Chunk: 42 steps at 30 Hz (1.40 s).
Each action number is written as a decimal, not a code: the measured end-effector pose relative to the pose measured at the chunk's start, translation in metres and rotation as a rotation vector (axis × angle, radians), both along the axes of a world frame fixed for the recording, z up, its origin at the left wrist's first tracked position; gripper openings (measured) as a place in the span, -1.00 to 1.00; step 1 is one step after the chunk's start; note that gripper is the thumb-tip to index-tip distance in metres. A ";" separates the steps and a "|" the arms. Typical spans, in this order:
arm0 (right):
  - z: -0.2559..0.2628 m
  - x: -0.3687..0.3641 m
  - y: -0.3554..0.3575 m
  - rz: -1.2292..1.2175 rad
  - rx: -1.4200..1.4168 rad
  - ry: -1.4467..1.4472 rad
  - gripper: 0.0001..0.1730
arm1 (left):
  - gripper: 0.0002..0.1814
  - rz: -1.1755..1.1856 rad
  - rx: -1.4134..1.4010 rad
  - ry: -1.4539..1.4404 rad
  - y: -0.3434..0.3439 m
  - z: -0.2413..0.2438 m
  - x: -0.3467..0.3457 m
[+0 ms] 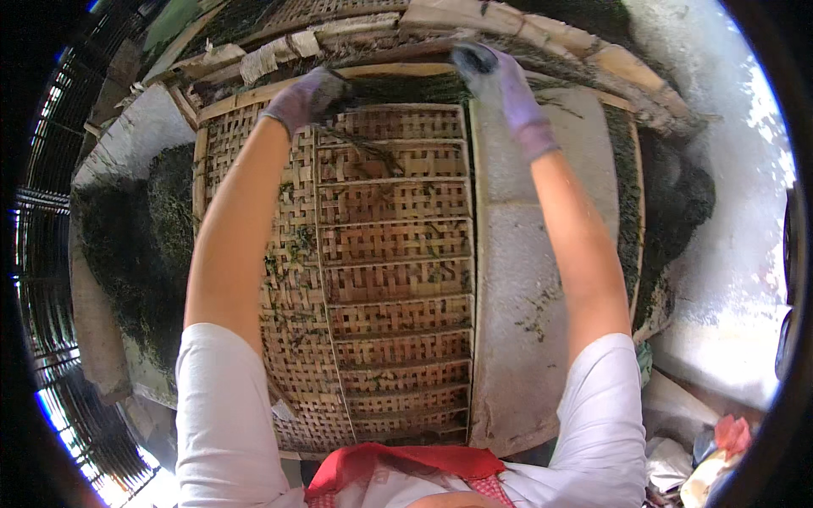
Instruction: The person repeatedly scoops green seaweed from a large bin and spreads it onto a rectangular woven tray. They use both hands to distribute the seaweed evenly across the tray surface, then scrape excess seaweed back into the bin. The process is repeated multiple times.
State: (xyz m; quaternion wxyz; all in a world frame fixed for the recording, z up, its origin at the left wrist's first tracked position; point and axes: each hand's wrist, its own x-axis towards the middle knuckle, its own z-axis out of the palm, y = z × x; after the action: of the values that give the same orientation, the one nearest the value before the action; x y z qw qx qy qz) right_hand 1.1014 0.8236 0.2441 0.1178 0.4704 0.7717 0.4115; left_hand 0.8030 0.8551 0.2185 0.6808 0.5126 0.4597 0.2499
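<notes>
Both hands wear purple gloves with grey and black palms. My left hand (312,98) is at the far left of a metal grid frame (395,222), over the far edge of a woven bamboo mat (289,267). Dark stringy strands (406,89) lie beside its fingers, which are blurred. Further right, my right hand (492,73) is by the far wooden bar (387,70), above the end of a pale flat board (517,267). Its fingertips are blurred too, so I cannot tell what either hand grips. Small dark green scraps cling to the mat and the board.
A heap of dark, fibrous plant-like material (130,247) lies left of the mat, and another (676,184) lies right. Rough wooden planks (457,19) cross the far side. A pale wall (730,254) stands right. Bags and cloths (705,457) lie at lower right.
</notes>
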 end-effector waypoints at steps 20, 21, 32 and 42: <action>-0.089 -0.022 0.017 -0.160 -0.701 1.471 -0.50 | -0.54 0.355 1.006 1.121 -0.183 -0.037 -0.250; -0.094 -0.027 0.011 -0.162 -0.580 1.430 -0.52 | -0.54 0.541 1.006 1.265 -0.204 -0.049 -0.279; -0.084 -0.054 0.004 0.023 -0.246 1.246 -0.66 | -0.46 0.595 0.635 1.190 -0.180 -0.105 -0.294; -0.064 -0.071 0.026 -0.015 -0.973 2.490 -0.53 | -0.60 1.045 0.570 0.242 -0.129 0.111 -0.395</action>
State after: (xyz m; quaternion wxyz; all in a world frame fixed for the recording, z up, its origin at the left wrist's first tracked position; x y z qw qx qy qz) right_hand 1.0309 0.8494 0.1797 -0.5031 0.4444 0.4287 -0.6047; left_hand 0.4080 0.7264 0.3291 0.2469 0.4059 0.6395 0.6044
